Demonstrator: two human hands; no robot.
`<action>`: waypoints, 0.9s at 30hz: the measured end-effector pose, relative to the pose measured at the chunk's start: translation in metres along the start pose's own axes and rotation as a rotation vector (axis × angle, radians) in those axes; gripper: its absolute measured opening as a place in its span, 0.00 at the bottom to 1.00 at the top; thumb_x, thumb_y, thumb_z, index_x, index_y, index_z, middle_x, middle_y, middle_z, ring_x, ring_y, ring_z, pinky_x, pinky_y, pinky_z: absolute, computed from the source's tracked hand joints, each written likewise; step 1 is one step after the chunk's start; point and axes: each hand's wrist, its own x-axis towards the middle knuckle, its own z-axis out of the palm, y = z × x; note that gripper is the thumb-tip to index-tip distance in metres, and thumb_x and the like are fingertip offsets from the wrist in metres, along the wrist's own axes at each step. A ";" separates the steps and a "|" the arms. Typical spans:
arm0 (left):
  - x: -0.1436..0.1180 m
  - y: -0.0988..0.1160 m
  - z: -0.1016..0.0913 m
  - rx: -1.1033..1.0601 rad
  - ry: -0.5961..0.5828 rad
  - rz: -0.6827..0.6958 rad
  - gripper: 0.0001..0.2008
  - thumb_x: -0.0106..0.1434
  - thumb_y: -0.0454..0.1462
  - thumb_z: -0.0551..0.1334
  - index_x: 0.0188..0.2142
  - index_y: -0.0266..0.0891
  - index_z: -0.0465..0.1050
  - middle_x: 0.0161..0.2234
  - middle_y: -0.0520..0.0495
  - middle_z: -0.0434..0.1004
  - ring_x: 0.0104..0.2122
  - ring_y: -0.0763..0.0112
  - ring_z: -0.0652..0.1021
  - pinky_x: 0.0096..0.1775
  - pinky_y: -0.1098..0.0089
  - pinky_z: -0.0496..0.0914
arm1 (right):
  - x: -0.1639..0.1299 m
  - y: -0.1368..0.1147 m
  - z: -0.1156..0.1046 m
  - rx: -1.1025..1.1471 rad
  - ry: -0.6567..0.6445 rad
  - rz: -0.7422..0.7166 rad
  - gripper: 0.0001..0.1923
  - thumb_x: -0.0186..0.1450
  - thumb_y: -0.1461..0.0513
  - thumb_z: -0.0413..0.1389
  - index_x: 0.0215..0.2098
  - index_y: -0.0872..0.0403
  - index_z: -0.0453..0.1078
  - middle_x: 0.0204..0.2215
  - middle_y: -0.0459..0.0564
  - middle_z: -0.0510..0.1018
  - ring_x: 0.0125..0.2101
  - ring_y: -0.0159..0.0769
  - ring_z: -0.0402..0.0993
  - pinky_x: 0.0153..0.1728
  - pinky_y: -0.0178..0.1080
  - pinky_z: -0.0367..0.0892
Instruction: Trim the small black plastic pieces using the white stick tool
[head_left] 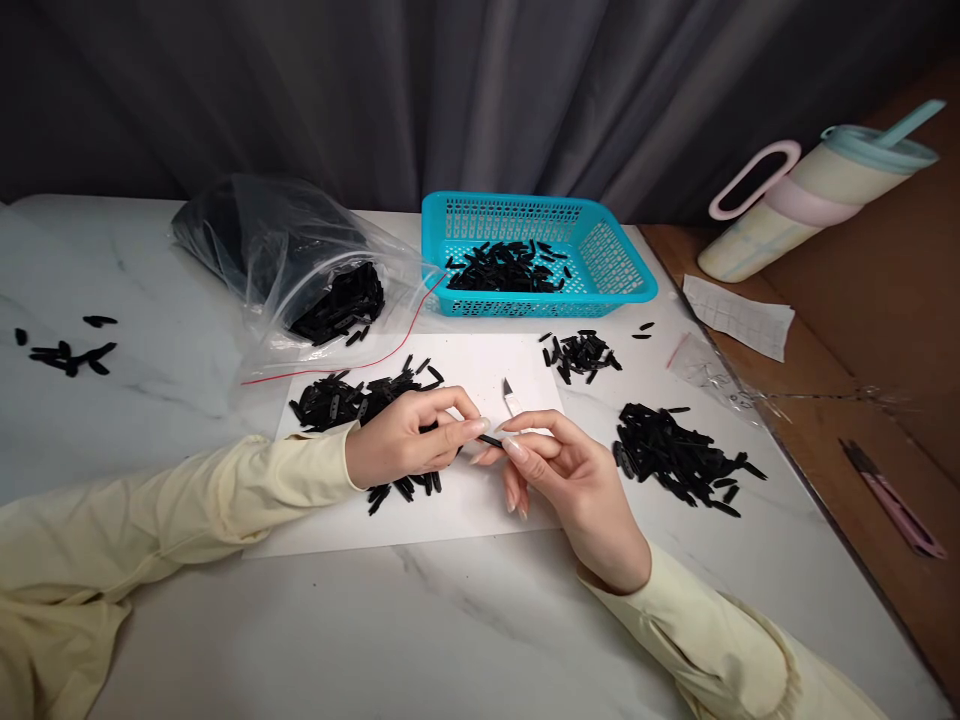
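Between my two hands is a small, slim black strip-like piece (491,440), pinched at one end by each. My left hand (412,430) closes thumb and finger on its left end, and my right hand (574,475) grips the right end. Both are over a white sheet of paper (337,525). Under and beside my left hand lies a heap of similar black pieces (330,400), partly covered by the hand. A craft knife (511,395) with a white handle lies just beyond my fingers, its blade pointing away; the fingers hide part of it.
A blue basket (555,308) and an open zip bag (300,240), both with black pieces, stand at the back. More piles (675,455) lie right and far left. A tumbler (810,200), a pink utility knife (892,500) and a small plastic bag (705,375) are on the right.
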 end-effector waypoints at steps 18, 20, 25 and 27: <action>0.000 0.000 0.000 -0.019 0.012 0.020 0.10 0.60 0.41 0.58 0.30 0.35 0.62 0.12 0.61 0.56 0.12 0.84 0.54 0.15 0.79 0.50 | 0.000 0.000 0.001 0.042 0.068 -0.010 0.09 0.58 0.61 0.60 0.35 0.54 0.66 0.25 0.45 0.78 0.16 0.25 0.66 0.16 0.30 0.63; 0.000 -0.001 -0.001 -0.020 0.012 0.024 0.09 0.60 0.40 0.58 0.31 0.35 0.62 0.12 0.61 0.56 0.12 0.84 0.54 0.15 0.80 0.50 | -0.001 0.000 0.001 0.045 0.074 -0.013 0.09 0.58 0.62 0.61 0.35 0.53 0.66 0.26 0.45 0.78 0.16 0.25 0.66 0.16 0.30 0.63; 0.000 -0.004 -0.002 -0.017 0.009 0.031 0.09 0.60 0.40 0.58 0.32 0.35 0.63 0.11 0.62 0.55 0.12 0.84 0.54 0.15 0.80 0.50 | 0.000 0.001 -0.001 0.041 0.080 -0.022 0.09 0.58 0.62 0.61 0.36 0.54 0.66 0.27 0.46 0.78 0.16 0.25 0.66 0.16 0.29 0.63; 0.000 -0.004 -0.003 -0.021 0.005 0.030 0.09 0.60 0.40 0.58 0.32 0.36 0.62 0.11 0.62 0.55 0.12 0.84 0.54 0.15 0.80 0.50 | 0.000 0.001 -0.001 0.041 0.083 -0.022 0.10 0.57 0.62 0.61 0.35 0.54 0.66 0.27 0.46 0.78 0.15 0.25 0.66 0.16 0.30 0.63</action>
